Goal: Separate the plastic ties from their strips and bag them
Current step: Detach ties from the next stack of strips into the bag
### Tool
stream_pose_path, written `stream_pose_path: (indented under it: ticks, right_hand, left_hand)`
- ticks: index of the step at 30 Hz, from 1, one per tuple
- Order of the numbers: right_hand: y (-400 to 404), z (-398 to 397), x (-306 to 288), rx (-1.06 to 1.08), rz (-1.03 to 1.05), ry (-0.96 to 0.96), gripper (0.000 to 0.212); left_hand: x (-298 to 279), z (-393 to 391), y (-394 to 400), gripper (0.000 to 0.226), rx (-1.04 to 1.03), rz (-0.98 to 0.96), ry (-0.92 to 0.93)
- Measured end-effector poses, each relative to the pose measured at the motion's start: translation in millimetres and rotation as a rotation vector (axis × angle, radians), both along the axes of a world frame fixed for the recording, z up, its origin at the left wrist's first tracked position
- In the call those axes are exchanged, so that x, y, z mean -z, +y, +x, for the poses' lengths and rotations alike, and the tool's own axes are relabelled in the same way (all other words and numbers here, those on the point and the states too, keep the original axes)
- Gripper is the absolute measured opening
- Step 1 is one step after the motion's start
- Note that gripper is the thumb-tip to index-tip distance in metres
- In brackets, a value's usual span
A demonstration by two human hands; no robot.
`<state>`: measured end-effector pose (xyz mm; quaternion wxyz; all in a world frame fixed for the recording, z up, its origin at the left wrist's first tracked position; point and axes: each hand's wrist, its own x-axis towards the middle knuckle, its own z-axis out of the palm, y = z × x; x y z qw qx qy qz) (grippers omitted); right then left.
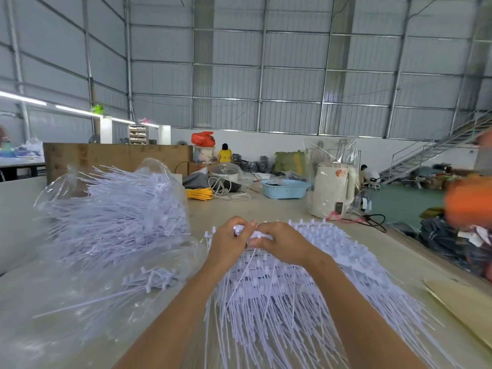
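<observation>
A wide pile of white plastic ties joined on strips (332,265) fans across the table in front of me. My left hand (229,243) and my right hand (282,243) meet at the pile's far edge. Both pinch the same white strip (257,233), fingertips touching. Loose tie ends hang down below my wrists. To the left a clear plastic bag (111,209) bulges with separated white ties. A small bunch of ties (149,279) lies on the bag's flat plastic near my left forearm.
A cream kettle (332,193) in clear wrap stands at the back right, with a black cable beside it. A blue basket (285,189), yellow cord (199,193) and a wooden board (117,155) sit farther back. Brown cardboard (463,307) lies at the right table edge.
</observation>
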<state>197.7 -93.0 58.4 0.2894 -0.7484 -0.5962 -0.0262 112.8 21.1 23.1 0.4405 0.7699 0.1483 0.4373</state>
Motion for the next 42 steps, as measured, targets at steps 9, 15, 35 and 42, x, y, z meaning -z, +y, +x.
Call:
stream_pose_path:
  ticks: [9, 15, 35, 42]
  right_hand:
    - [-2.9, 10.9, 9.4, -0.005, -0.037, 0.009, 0.021]
    - [4.5, 12.0, 12.9, 0.066, 0.018, -0.168, 0.020]
    - [-17.5, -15.8, -28.5, -0.119, 0.127, 0.130, 0.022]
    - [-10.0, 1.9, -13.6, -0.043, 0.252, 0.035, 0.042]
  left_hand:
    - [3.0, -1.3, 0.4, 0.032, 0.114, 0.007, 0.067]
    - [-4.6, -5.2, 1.1, 0.038, 0.153, -0.401, 0.122]
    - [-21.5, 9.5, -16.0, 0.022, 0.243, -0.575, 0.025]
    - [-19.1, -3.5, -16.4, 0.036, 0.378, -0.370, 0.157]
